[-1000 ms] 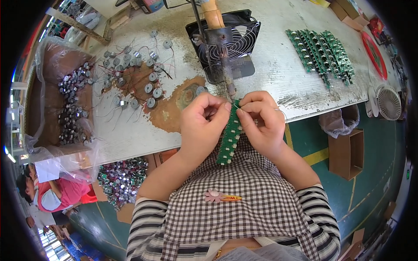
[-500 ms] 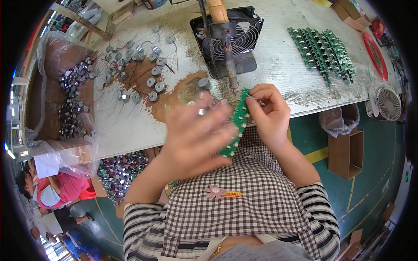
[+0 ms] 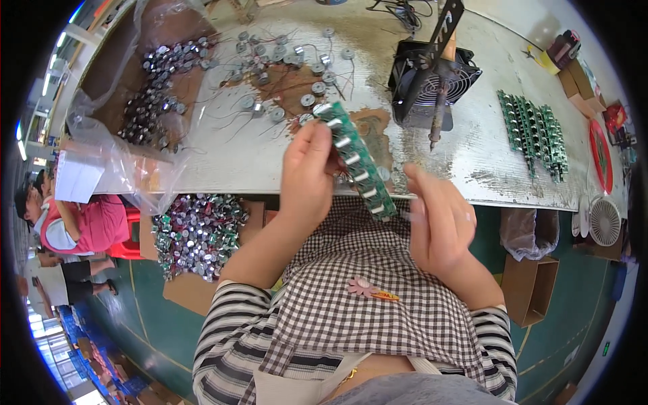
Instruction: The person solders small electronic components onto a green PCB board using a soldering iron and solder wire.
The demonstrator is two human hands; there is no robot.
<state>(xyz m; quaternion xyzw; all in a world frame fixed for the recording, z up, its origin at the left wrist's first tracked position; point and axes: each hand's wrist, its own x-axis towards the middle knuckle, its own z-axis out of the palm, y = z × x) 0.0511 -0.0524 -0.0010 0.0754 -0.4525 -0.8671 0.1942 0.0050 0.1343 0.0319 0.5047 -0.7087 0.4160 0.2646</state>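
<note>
A long green circuit board strip (image 3: 358, 159), lined with a row of silver-white parts, is held tilted over the table's front edge. My left hand (image 3: 306, 169) is closed on its upper left side, thumb on top. Beside the strip's lower end, my right hand (image 3: 442, 223) is apart from it, fingers stretched and slightly blurred, nothing seen in them. Beyond the strip lie loose small round silver motors (image 3: 318, 88) with thin wires. A soldering iron (image 3: 439, 111) is mounted tip down on a stand, right of the strip.
A black fan (image 3: 466, 74) stands behind the iron. Several green board strips (image 3: 533, 135) lie at the right. A plastic-lined box of motors (image 3: 145, 115) is at the left; another box, filled with finished-looking pieces (image 3: 202, 233), sits below the table. People (image 3: 81, 229) are at far left.
The strip has passed from my right hand to my left and now slants the other way. My right hand has come off it. The view has shifted left.
</note>
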